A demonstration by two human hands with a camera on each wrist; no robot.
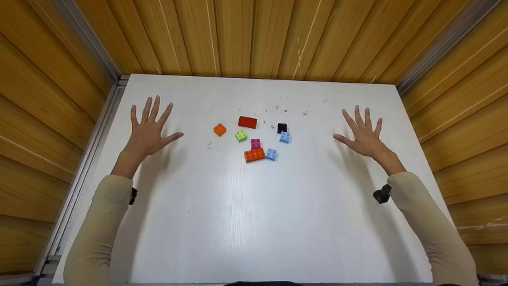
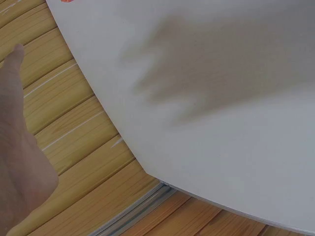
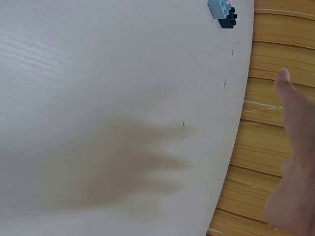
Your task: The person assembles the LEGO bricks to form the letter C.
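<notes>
Both hands are held over the white table with fingers spread and straight, holding nothing. The left hand [image 1: 147, 135] is left of the bricks, nearest the square orange brick [image 1: 220, 129]. On the other side, the right hand [image 1: 364, 137] is nearest a light blue brick [image 1: 284, 137], which touches a black brick [image 1: 282, 128]. Between the hands lie a long red brick [image 1: 247, 122], a lime green brick [image 1: 241, 136] and a magenta brick [image 1: 255, 143]. Close below the magenta one sit a long orange-red brick [image 1: 254, 155] and a second light blue brick [image 1: 271, 154].
The white table [image 1: 222, 222] carries small dark scuffs near its far side. Wood-patterned panels [image 1: 234, 39] stand behind it and at both sides, with a grey metal rail [image 1: 85, 174] along the left edge. A dark device [image 1: 382, 194] is worn at the right wrist.
</notes>
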